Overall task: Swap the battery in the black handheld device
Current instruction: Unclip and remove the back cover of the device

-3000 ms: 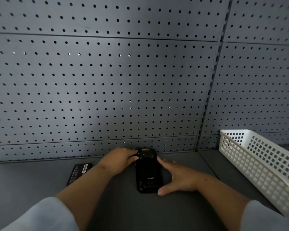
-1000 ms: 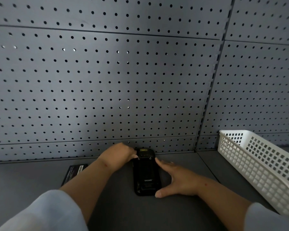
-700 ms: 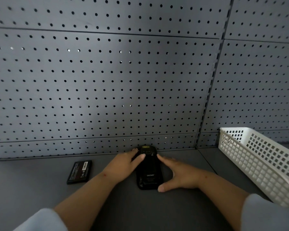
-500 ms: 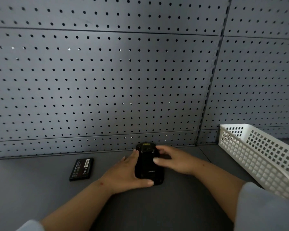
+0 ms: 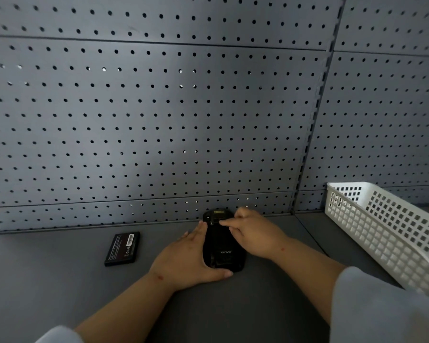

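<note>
Black device: the handheld device point(image 5: 224, 246) lies back-up on the grey shelf point(image 5: 60, 280), its top end near the pegboard wall point(image 5: 159, 120); only the head view to go on, so I'm calling it from there.
Progress: early, I'd say. I see the back cover on and no open battery bay, so the cover or its latch looks like the step in hand.
Spare battery: one black battery point(image 5: 122, 248) lies flat on the shelf, well left of the device, untouched. Whether it's the fresh one I can't tell.
Left to do: open up, lift out the cell, seat the other, close the cover, by my reckoning.
Left hand: my left hand point(image 5: 186, 262) is spread flat along the device's left edge, thumb hooked round the near end, bracing it rather than lifting.
Right hand: my right hand point(image 5: 254, 233) is curled narrow over the upper right, fingertips point(image 5: 222, 222) pressing near the top end.
Basket: white basket point(image 5: 382, 233) off right, not involved.
</note>
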### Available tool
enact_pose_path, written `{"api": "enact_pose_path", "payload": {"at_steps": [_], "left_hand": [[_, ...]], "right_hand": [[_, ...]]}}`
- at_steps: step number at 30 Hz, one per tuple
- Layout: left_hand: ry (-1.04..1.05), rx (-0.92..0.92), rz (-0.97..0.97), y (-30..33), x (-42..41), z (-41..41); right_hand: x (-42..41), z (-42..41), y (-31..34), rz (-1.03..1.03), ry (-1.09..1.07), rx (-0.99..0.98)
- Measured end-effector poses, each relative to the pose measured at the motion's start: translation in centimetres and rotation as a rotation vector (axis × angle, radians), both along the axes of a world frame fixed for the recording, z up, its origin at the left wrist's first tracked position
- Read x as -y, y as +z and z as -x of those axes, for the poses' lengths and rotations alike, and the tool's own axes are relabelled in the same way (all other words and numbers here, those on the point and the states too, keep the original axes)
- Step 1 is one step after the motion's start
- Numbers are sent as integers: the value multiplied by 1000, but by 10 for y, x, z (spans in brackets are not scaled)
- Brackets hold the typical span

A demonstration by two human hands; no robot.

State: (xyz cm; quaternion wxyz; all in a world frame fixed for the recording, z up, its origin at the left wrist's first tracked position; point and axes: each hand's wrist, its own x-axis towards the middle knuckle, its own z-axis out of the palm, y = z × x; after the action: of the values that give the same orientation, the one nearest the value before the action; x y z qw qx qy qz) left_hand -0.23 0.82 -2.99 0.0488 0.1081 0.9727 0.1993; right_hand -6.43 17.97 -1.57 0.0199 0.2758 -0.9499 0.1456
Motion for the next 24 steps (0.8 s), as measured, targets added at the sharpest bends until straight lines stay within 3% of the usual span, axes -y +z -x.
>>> {"api": "enact_pose_path", "payload": {"at_steps": [15, 18, 24], "left_hand": [[2, -28, -4, -4, 2, 3], [-1, -28, -22, -5, 3, 4], [13, -37, -2, -6, 3, 5]], "right_hand": [[26, 5, 27, 106, -151, 258], [22, 3, 35, 308, -128, 323], [-12, 9, 42, 901, -176, 645]]}}
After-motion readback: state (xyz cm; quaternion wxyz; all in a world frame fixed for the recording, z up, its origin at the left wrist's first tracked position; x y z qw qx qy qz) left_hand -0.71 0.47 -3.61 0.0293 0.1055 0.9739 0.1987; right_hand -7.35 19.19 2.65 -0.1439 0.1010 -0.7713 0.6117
